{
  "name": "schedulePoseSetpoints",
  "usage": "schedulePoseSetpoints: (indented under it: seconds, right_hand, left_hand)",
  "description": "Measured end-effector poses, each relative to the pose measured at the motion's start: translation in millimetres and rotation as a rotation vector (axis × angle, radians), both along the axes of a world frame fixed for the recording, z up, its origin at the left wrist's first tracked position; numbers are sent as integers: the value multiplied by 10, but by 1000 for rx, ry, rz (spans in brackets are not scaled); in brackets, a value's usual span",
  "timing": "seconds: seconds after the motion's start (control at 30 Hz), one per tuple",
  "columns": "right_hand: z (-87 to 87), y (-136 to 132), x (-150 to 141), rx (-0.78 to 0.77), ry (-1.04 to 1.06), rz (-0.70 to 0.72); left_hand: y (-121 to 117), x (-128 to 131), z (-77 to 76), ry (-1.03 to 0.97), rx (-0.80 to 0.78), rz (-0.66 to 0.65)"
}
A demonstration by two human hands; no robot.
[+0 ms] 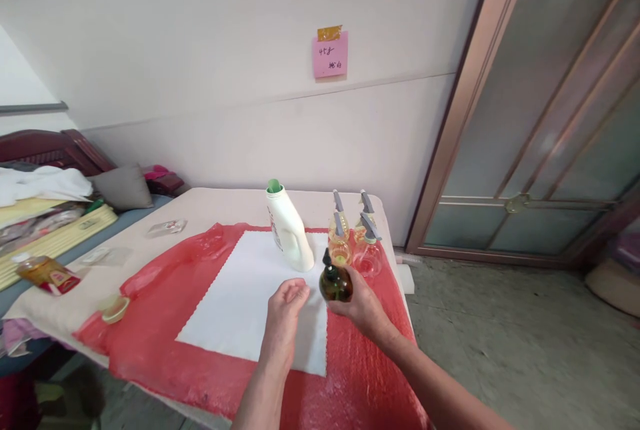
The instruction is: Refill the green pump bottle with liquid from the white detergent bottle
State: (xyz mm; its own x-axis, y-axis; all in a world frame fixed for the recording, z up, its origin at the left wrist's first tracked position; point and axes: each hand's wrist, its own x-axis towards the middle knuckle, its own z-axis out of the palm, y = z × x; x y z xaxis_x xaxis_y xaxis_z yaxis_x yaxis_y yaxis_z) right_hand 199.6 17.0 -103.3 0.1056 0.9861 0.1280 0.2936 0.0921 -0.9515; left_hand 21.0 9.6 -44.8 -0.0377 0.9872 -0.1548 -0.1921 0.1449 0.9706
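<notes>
My right hand (361, 303) is wrapped round a small, dark green-brown pump bottle (336, 285) with a black pump head, gripping it from the right side. The bottle is upright over the right edge of a white cloth (235, 310). To its left, my left hand (287, 300) is held above the cloth with loosely curled fingers and nothing visible in it. Behind both hands stands a white jug (293, 233) with a handle and a green spout. Several clear bottles with grey spray or pump tops, among them a pinkish bottle (367, 260), stand close behind the pump bottle.
Red plastic sheeting (165, 343) covers much of the table (210, 200). Toward the left are a shallow bowl (115, 309), a bottle of amber liquid (47, 275) and a clear packet (167, 227). A wall bearing a pink note (331, 55) rises behind; a glass-panelled door (530, 170) stands right.
</notes>
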Motion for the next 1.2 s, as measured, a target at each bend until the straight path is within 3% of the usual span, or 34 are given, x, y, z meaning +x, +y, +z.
schedulePoseSetpoints:
  seconds: [0.23,0.43,0.57,0.87,1.2]
  right_hand:
    - [-173,181,358,-77,-243,-223]
    - [46,27,373,-132,-468,-320]
    - [137,2,326,-154,-531,-290]
    - [121,0,322,-140,-521,-243]
    - [375,-66,299,40,-269,-394]
  left_hand:
    - [17,-46,-10,102,-55,-48]
    - [30,-49,-57,151,-84,-88]
    - [39,-49,-71,163,-84,-112]
    - [99,-58,-187,222,-87,-126]
    - [107,-208,-151,286,-86,-110]
